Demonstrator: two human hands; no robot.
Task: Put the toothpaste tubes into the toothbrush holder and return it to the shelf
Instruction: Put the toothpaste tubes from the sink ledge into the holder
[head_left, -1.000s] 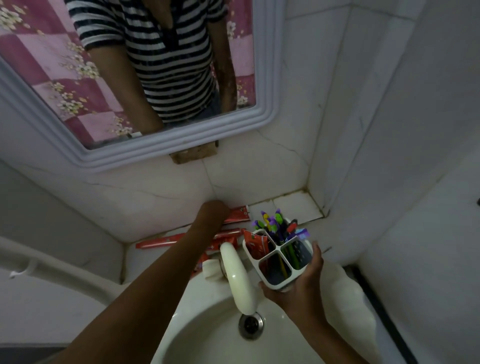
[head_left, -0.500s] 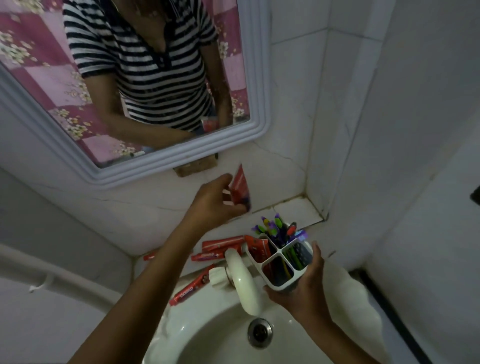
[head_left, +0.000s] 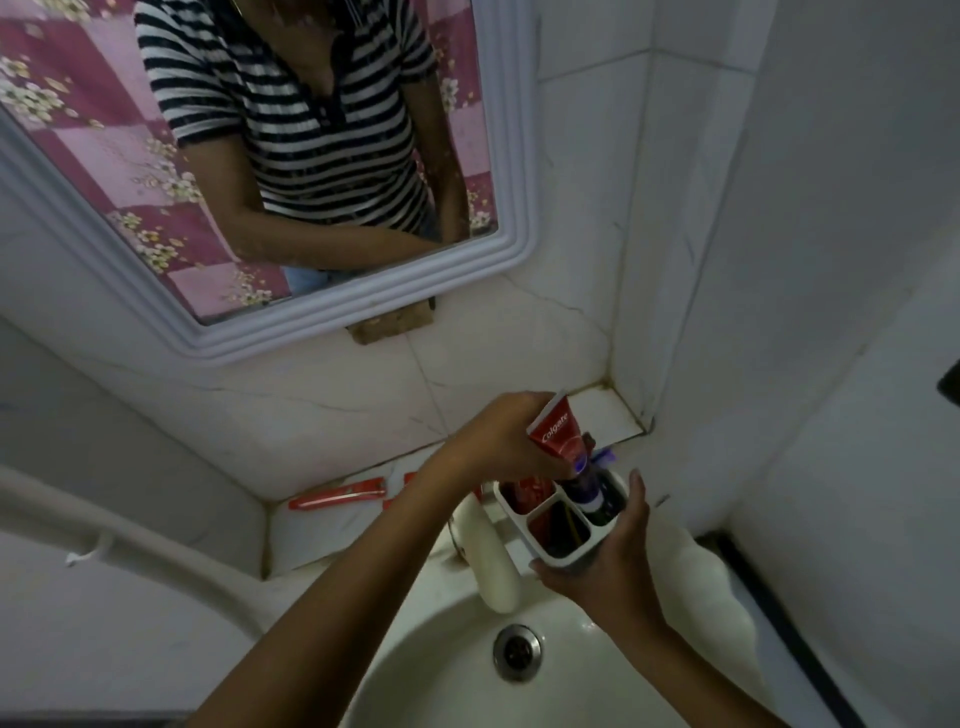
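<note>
Over the basin (head_left: 415, 670), a person's left hand (head_left: 511, 436) is closed on a red toothpaste tube (head_left: 558, 436), fingers wrapped round its upper half, crimped end up, cap end down & entering a rear compartment of the white toothbrush holder (head_left: 563, 556). The right hand (head_left: 605, 566) is clamped round the holder from below & the side, thumb up along its right wall, keeping it upright above the sink, just right of the tap (head_left: 491, 561). Toothbrushes (head_left: 602, 457) poke up behind the tube, w/ another red tube (head_left: 530, 491) already in the left rear slot; the front slot's contents are too dark to tell. At least one more red tube (head_left: 337, 500) lies flat on the tiled shelf (head_left: 332, 535) at left, w/ a scrap of red showing beside the forearm.

Handling, as it looks from here: the tube is light, soft-walled, prob. dents if squeezed hard, so the mid-body pinch suits it; glossy skin could slip in a damp hand. The holder is stiff plastic, smooth, top-heavy w/ brushes, best cupped low as it is now. The flat tubes on the shelf prob. want lifting by an end, thin edges giving little to grip. Holder not yet back on the shelf
</note>
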